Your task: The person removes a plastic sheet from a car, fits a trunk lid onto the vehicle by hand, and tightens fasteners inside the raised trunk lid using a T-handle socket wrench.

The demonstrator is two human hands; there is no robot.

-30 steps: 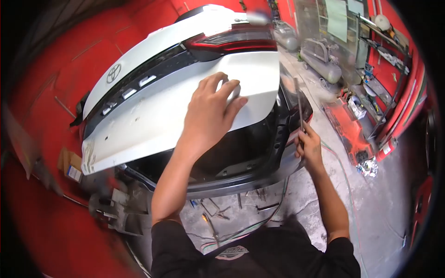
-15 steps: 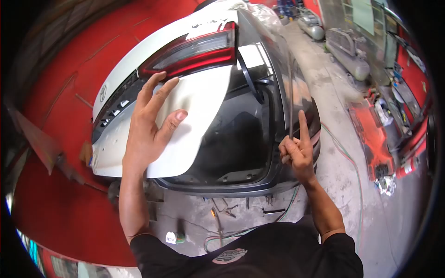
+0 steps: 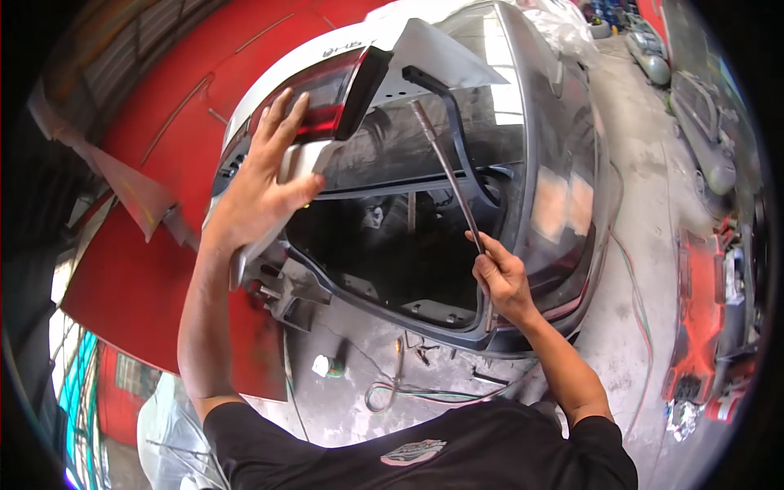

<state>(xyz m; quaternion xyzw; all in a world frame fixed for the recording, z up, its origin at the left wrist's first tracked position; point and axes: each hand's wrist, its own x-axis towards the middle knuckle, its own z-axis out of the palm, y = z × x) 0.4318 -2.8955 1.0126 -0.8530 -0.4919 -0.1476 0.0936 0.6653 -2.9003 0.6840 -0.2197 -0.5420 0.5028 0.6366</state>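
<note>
My left hand [image 3: 269, 175] lies with its fingers apart against the tail light [image 3: 320, 98] and white edge of the car's trunk lid [image 3: 425, 49]. The lid is raised and shows nearly side-on. My right hand [image 3: 502, 278] grips a long, slim metal rod [image 3: 447, 167] near its lower end. The rod slants up and left across the open trunk [image 3: 384, 253], its thicker tip just below the lid's underside; whether the tip touches it, I cannot tell. A dark curved hinge arm [image 3: 453, 122] rises behind the rod.
Hoses [image 3: 425, 398] and several small tools lie on the concrete floor below the bumper. Along the right stand a compressor tank [image 3: 706, 155] and a red floor jack [image 3: 697, 314]. Red panels [image 3: 171, 302] fill the left side. A white-and-green container [image 3: 327, 366] is on the floor.
The trunk lid has swung up, exposing the trunk's inside, with my left hand still against it. My right hand has moved the rod from beside the car's flank to over the trunk opening.
</note>
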